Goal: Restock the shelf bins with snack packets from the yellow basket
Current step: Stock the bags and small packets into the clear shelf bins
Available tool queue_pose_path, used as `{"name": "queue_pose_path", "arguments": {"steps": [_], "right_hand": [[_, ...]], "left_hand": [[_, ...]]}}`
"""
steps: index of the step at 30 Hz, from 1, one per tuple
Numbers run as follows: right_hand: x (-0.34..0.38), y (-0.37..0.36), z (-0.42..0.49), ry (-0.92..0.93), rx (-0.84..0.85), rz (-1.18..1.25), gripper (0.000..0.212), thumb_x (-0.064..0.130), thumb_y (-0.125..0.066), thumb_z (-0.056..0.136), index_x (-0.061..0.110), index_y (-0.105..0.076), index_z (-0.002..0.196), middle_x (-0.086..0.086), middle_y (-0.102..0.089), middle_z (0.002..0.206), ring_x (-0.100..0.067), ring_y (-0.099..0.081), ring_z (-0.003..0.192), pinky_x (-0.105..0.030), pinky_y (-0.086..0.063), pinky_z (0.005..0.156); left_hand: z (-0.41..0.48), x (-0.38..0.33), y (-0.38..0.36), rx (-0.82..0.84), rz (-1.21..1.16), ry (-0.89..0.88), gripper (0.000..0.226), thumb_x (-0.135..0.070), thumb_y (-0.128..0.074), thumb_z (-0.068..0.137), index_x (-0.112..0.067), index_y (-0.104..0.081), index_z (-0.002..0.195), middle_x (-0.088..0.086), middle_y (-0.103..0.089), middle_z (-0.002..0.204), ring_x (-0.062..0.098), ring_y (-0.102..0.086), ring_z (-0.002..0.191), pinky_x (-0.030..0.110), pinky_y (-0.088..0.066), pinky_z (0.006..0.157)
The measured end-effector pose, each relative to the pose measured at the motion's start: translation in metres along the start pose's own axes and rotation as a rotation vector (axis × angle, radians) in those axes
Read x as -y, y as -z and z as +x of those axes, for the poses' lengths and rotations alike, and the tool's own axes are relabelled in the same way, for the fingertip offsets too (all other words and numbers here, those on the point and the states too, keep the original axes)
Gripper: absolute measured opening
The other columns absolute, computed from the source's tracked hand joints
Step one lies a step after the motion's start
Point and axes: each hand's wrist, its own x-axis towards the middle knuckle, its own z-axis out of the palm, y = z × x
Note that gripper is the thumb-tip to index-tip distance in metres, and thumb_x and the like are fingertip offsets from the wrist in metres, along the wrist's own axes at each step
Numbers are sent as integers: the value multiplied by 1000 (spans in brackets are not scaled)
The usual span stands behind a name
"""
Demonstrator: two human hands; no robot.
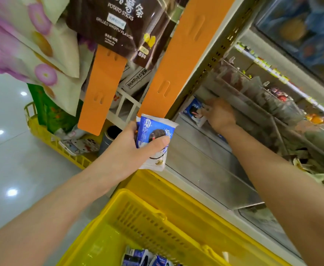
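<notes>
Item 1, snack packets [154, 134]: blue and white, a small stack. The left hand [126, 152] gripped them, thumb curled across the front, above the far rim of the yellow basket [149, 210].

Item 2, loose packets [147, 259]: same blue and white, lying on the basket floor at its near edge.

Item 3, single packet [193, 110]: at the left end of a clear shelf bin [253, 96], on the shelf's lower tier. The right hand [218, 114] reached in with its fingers at that packet. The view was blurred there, and I could not tell whether they gripped it or only touched it.

Item 4, orange strips: I logged two hanging at the shelf's left end, a short one [102, 93] and a long one [178, 62].

Item 5, brown bag [119, 22]: marked potato sticks, hanging between the strips at the top.

Item 6, second basket [42, 131]: yellow, on the floor left of the shelf, holding mixed goods.
</notes>
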Motion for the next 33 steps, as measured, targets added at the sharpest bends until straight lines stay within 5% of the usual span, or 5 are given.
{"name": "queue_pose_path", "arguments": {"steps": [7,12,17,27,33], "right_hand": [[43,45,-131,190,-234,662,14,24,-51,95,21,-52,108,8,-58,90,4,-52,78,-8,-42,67],[71,64,-214,111,233,849,32,39,-55,90,29,-47,119,15,-57,105,1,-58,83,-11,-47,66],[64,79,-240,71,360,897,22,22,-63,87,21,-60,109,9,-64,100,5,-60,69,-7,-47,61],[44,91,-269,-118,395,1103,33,18,-63,88,18,-56,121,-1,-67,114,-10,-63,104,-18,-50,81],[34,95,-261,-70,377,1039,26,29,-65,84,26,-64,110,7,-72,102,-5,-67,93,-15,-53,74]], "left_hand": [[-25,-16,-13,137,-131,63,48,-49,-58,66,-28,-55,109,-2,-70,97,3,-68,76,16,-53,57],[-51,-20,-23,255,-138,61,50,-59,-51,66,-41,-50,113,-10,-72,99,15,-70,88,31,-59,66],[-68,-18,-32,325,59,139,68,-67,-43,66,-35,-49,126,-3,-69,110,22,-67,94,35,-56,67],[-80,-18,-41,228,-85,157,70,-58,-63,55,-27,-44,114,-5,-69,99,16,-69,89,42,-56,79],[-73,-14,-53,142,-56,37,31,-46,-57,80,-28,-40,99,-10,-58,98,-10,-64,73,9,-48,53]]}}
